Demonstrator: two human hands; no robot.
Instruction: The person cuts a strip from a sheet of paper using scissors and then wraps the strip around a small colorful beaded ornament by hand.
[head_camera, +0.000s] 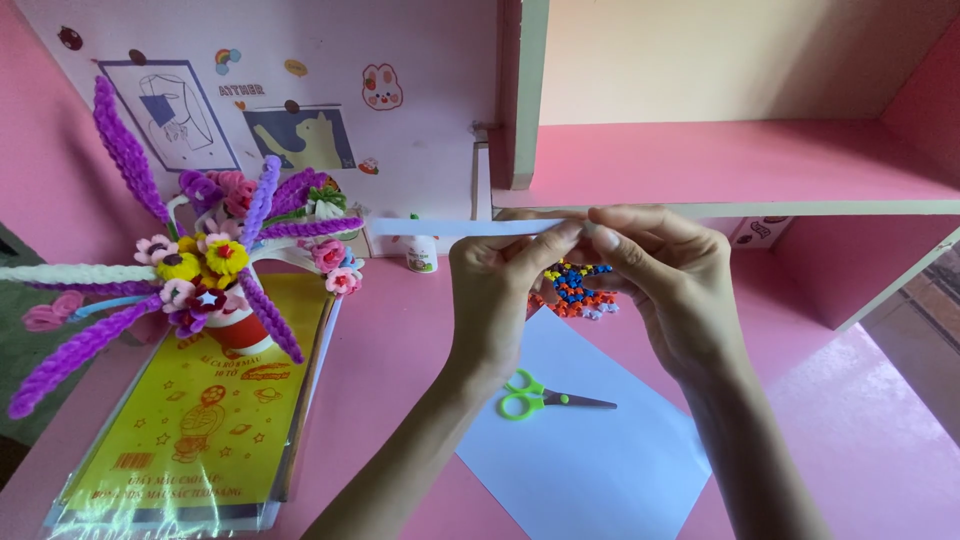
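My left hand and my right hand are raised over the pink desk, fingertips meeting. Both pinch a narrow pale blue paper strip that runs out to the left from my fingers. Behind my hands lies a small pile of folded paper stars in red, blue and yellow, partly hidden. Below my wrists a pale blue sheet of paper lies flat, with green-handled scissors resting shut on it.
A vase of pipe-cleaner flowers stands at left on a yellow pack of paper in plastic wrap. A small white glue bottle stands by the back wall. A pink shelf overhangs the desk at right.
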